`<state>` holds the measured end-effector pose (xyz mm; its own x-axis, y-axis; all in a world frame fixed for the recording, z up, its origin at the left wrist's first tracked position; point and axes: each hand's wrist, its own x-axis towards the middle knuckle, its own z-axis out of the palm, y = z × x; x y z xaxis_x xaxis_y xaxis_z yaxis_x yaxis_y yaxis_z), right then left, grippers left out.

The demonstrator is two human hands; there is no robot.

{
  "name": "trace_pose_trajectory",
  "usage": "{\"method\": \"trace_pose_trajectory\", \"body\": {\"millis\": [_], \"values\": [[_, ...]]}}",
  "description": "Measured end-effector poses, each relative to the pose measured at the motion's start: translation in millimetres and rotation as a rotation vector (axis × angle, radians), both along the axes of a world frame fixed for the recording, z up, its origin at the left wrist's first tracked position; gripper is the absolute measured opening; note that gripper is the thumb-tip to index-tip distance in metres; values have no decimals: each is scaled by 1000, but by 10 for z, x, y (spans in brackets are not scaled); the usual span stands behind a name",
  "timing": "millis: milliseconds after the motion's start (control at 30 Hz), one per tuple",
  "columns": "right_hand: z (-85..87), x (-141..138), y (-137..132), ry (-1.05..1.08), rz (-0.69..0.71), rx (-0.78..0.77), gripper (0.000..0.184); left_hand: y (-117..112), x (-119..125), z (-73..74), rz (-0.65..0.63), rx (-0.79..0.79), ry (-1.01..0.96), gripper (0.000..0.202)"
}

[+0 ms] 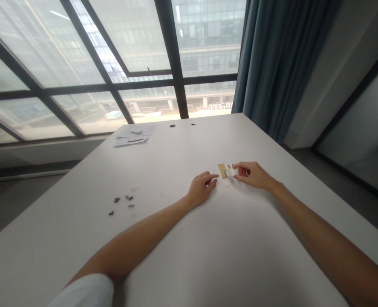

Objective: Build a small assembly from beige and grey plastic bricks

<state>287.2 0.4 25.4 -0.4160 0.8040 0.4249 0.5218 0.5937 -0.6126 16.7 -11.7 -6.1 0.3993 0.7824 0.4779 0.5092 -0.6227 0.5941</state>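
Observation:
On the white table (176,162), a small flat yellow piece (221,168) with a grid-like pattern lies between my two hands. My left hand (202,189) rests on the table to its left. Its index finger reaches the piece's edge, with the thumb apart below and the other fingers curled. From the right, my right hand (252,175) pinches a small pale translucent piece (231,172) between thumb and fingers, over the right side of the yellow piece. Small grey bits show beside the fingertips. The exact kind of these pieces is too small to make out.
Several small dark pieces (129,198) and a few pale ones lie scattered left of my left forearm. Papers (133,137) are at the far left of the table. A dark round disc (172,125) sits near the far edge, before the windows. A blue curtain (272,64) hangs at right.

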Motion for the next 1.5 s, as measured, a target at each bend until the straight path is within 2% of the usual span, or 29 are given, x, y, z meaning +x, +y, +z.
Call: {"method": "trace_pose_trajectory", "body": {"millis": [167, 533, 1033, 1300, 1500], "values": [[4, 91, 13, -112, 45, -131, 30, 7, 14, -6, 11, -44, 148, 27], [-114, -40, -21, -270, 22, -198, 24, 2, 1, -29, -92, 32, 375, 28], [-157, -79, -36, -280, -46, -205, 29, -2, 1, -13, -110, 34, 383, 28], [-137, -106, -72, -323, -100, -196, 15, -19, 11, 20, -90, 4, 488, 32], [-100, -175, -109, -377, -169, -177, 13, -21, 16, 27, -98, 10, 499, 32]]}}
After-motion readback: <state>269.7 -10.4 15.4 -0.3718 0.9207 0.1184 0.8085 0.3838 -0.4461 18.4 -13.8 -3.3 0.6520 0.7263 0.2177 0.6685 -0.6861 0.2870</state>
